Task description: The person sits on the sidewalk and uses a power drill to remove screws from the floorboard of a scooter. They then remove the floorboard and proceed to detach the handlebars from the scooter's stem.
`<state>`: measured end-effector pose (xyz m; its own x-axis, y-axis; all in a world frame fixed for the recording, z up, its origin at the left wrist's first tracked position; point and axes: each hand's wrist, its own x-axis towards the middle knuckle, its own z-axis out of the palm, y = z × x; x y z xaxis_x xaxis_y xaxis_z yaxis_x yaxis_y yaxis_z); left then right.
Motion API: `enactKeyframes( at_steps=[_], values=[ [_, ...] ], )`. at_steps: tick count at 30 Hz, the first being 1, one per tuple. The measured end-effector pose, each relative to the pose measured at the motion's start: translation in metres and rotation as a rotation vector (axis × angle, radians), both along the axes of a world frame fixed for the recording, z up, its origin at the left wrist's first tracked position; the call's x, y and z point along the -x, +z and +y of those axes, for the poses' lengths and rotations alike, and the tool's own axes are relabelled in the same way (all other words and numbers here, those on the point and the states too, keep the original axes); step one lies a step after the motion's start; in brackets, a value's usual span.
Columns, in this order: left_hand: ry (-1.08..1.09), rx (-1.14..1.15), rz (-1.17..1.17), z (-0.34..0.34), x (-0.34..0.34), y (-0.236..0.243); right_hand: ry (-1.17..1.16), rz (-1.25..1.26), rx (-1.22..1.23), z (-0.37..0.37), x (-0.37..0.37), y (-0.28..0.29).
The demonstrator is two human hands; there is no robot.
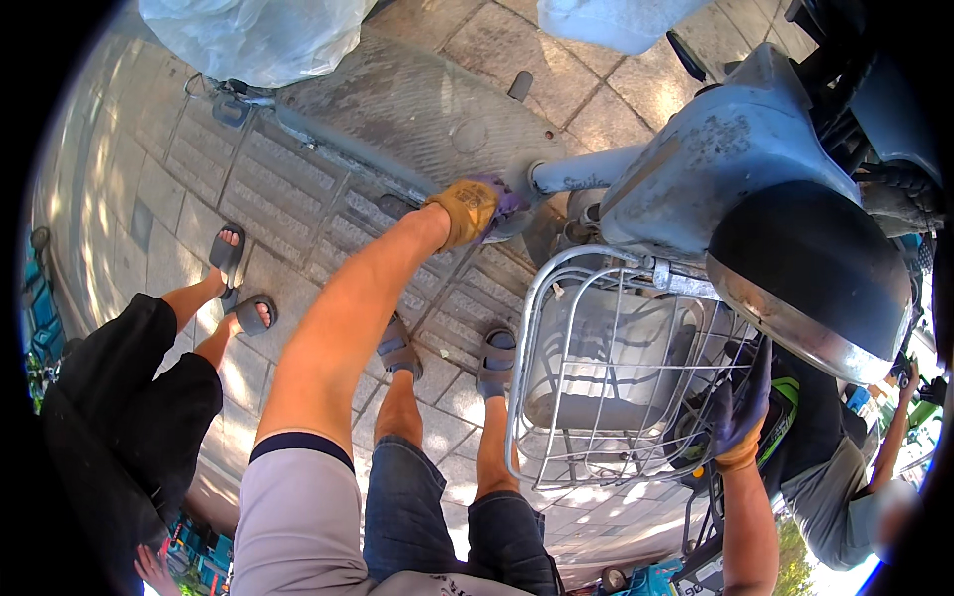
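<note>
A pale blue electric scooter [696, 164] fills the upper right, with a black-and-silver headlight [810, 268] at its front. My left hand [472, 211], in a yellow-and-purple glove, is at the near front corner of its grey ribbed footboard [397, 94]. Those fingers curl against the edge and are partly hidden. A silver wire basket [542, 298] sits below the headlight. On the basket's right side my right hand [740, 405], in a dark purple glove with a yellow cuff, closes around the wires. A dark plate lies inside the basket.
Whitish plastic sheeting [258, 40] covers the scooter's rear at the top. To the left stands a person in black clothes [149, 397] and sandals. Another person in a grey shirt [840, 502] is at lower right, near parked bikes. Paving tiles [288, 179] lie underfoot.
</note>
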<state>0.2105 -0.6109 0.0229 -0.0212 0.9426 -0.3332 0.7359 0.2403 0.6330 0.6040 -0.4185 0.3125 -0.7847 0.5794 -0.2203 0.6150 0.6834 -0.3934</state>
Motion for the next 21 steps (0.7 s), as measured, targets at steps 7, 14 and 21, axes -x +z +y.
enactKeyframes(
  at_steps=[7, 14, 21],
  values=[
    [-0.002, 0.011, 0.062, 0.012, -0.009, -0.043, 0.005, -0.009, 0.017, 0.001, -0.005, -0.001],
    [0.265, 0.213, -0.419, 0.013, -0.015, -0.045, -0.011, -0.02, 0.083, 0.0, -0.004, 0.003],
    [0.114, -0.301, -0.136, -0.005, -0.011, -0.034, 0.011, -0.044, -0.009, 0.001, -0.004, 0.002]
  ],
)
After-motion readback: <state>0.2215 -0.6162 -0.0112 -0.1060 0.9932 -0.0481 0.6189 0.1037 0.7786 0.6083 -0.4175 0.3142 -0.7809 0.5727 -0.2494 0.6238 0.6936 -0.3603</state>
